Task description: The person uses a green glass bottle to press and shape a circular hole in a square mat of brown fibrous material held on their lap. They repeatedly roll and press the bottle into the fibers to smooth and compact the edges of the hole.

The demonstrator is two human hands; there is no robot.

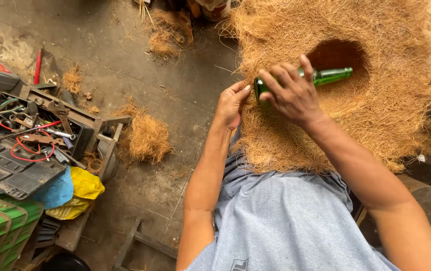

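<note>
A large mat of tan coconut fibre (376, 110) lies across my lap, with a round hollow (338, 57) pressed into its middle. My right hand (291, 93) grips a green glass bottle (328, 76) lying on its side, its neck pointing right into the hollow. My left hand (231, 104) holds the mat's left edge, fingers curled over the fibres.
An open metal toolbox (35, 130) full of tools and red wires sits at the left. Below it are green crates (0, 226) and blue and yellow bags (75, 188). Loose clumps of fibre (148, 138) lie on the concrete floor. A grey round object (423, 193) stands at the right.
</note>
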